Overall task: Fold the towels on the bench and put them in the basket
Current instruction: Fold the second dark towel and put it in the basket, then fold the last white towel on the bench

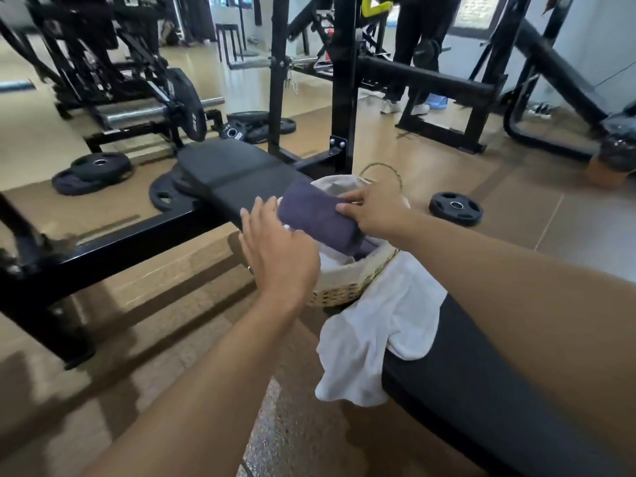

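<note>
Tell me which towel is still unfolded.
The white towel, draped loose and crumpled over the near bench beside the basket. The purple towel is folded; the right hand holds it over the basket, left hand alongside.

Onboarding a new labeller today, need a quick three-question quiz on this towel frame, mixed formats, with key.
1. True or false: the purple towel lies flat on the floor.
2. Multiple choice: the white towel is A) folded inside the basket, B) draped unfolded over the bench edge beside the basket, C) held in the left hand.
3. Fill in: the right hand holds the folded purple towel over the wicker ____.

Key
1. False: it is over the basket, in the right hand's grip.
2. B. The left hand is flat-fingered beside the purple towel.
3. basket
</note>
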`<move>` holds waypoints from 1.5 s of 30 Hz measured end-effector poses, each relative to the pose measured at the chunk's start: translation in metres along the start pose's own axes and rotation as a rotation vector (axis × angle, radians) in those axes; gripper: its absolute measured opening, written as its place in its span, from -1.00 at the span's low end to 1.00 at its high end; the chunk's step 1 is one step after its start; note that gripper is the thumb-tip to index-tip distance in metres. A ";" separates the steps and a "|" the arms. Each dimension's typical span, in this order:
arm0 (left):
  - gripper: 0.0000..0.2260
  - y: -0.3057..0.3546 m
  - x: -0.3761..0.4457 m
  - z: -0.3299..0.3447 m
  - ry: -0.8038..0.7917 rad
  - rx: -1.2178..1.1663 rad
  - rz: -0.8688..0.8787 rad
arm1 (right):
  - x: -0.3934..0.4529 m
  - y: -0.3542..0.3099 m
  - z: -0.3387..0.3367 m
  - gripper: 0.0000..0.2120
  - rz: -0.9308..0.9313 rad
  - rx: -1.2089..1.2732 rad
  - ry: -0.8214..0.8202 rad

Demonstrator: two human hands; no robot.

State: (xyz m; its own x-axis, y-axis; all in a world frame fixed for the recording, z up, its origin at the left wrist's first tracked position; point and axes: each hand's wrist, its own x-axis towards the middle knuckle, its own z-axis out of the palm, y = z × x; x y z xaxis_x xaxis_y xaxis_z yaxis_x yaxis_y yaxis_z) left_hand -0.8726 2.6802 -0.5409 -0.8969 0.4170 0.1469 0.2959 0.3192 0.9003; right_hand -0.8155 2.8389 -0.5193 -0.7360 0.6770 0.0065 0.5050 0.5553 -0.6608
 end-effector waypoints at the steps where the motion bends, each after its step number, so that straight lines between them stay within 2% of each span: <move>1: -0.41 0.000 0.001 -0.001 -0.020 0.010 -0.017 | 0.003 0.001 0.002 -0.76 0.005 -0.134 -0.072; 4: -0.38 -0.001 0.003 -0.003 -0.075 0.032 -0.069 | 0.008 0.003 0.006 -0.71 0.062 -0.486 -0.231; 7: -0.35 -0.003 0.001 -0.002 -0.116 0.048 -0.081 | 0.008 -0.007 0.001 -0.61 -0.038 -0.614 -0.159; 9: -0.35 -0.004 0.001 -0.002 -0.117 0.047 -0.078 | 0.010 -0.018 0.002 -0.69 -0.204 -0.600 -0.065; 11: -0.35 -0.005 0.002 -0.003 -0.111 0.052 -0.071 | 0.016 -0.026 0.008 -0.79 -0.275 -0.600 -0.100; 13: -0.35 -0.005 0.001 -0.003 -0.113 0.058 -0.064 | 0.018 -0.030 0.014 -0.69 -0.236 -0.671 -0.239; 17: -0.35 -0.004 -0.002 -0.003 -0.134 0.073 -0.060 | 0.019 -0.024 0.022 -0.39 -0.204 -0.710 -0.352; 21: -0.34 -0.003 -0.003 -0.001 -0.153 0.095 -0.052 | 0.028 -0.015 0.053 -0.45 -0.175 -0.776 -0.367; 23: -0.34 -0.004 -0.003 0.000 -0.140 0.059 -0.064 | 0.034 -0.008 0.069 -0.39 -0.159 -0.741 -0.366; 25: -0.40 -0.002 -0.004 0.000 -0.059 -0.069 -0.059 | 0.046 0.011 0.082 -0.28 -0.108 -0.673 -0.405; 27: -0.50 0.005 -0.008 -0.003 0.051 -0.219 -0.005 | 0.043 0.018 0.078 -0.24 -0.134 -0.533 -0.414; 28: -0.54 0.009 -0.010 -0.005 0.089 -0.266 0.039 | 0.032 0.013 0.068 -0.30 -0.132 -0.380 -0.373; 29: -0.57 0.012 -0.013 -0.006 0.109 -0.297 0.088 | 0.018 0.005 0.056 -0.44 -0.123 -0.184 -0.273; 31: -0.60 0.015 -0.017 -0.004 0.119 -0.323 0.186 | -0.003 0.003 0.036 -0.68 -0.123 0.179 0.127; 33: -0.62 0.012 -0.020 0.000 0.134 -0.308 0.285 | -0.047 0.015 0.022 -0.77 -0.152 0.257 0.568; 34: -0.64 0.012 -0.022 0.002 0.153 -0.287 0.342 | -0.067 0.028 0.021 -0.81 -0.141 0.240 0.663; 35: -0.67 0.011 -0.025 0.003 0.179 -0.260 0.413 | -0.082 0.046 0.025 -0.83 -0.105 0.184 0.659; 36: -0.72 0.012 -0.029 0.005 0.199 -0.238 0.492 | -0.098 0.068 0.030 -0.83 -0.047 0.088 0.565; 38: -0.83 0.014 -0.041 0.010 0.124 -0.267 0.599 | -0.125 0.111 0.038 -0.78 0.045 -0.209 0.250; 39: -0.86 0.015 -0.049 0.012 0.028 -0.284 0.610 | -0.137 0.126 0.036 -0.75 0.040 -0.349 0.108; 41: -0.88 0.015 -0.065 0.019 -0.198 -0.226 0.612 | -0.158 0.140 0.025 -0.73 0.023 -0.491 -0.025; 44: -0.91 0.003 -0.085 0.032 -0.560 0.164 0.585 | -0.188 0.138 0.000 -0.75 0.098 -0.559 -0.129; 45: -0.85 -0.003 -0.090 0.038 -0.664 0.328 0.546 | -0.199 0.139 -0.007 -0.76 0.139 -0.593 -0.165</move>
State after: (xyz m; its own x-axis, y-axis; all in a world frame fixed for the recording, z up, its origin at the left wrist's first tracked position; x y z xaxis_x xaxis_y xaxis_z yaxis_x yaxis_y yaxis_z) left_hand -0.7803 2.6737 -0.5720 -0.2627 0.9514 0.1605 0.7920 0.1176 0.5991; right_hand -0.5956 2.7849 -0.6075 -0.6816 0.7049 -0.1966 0.7301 0.6730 -0.1182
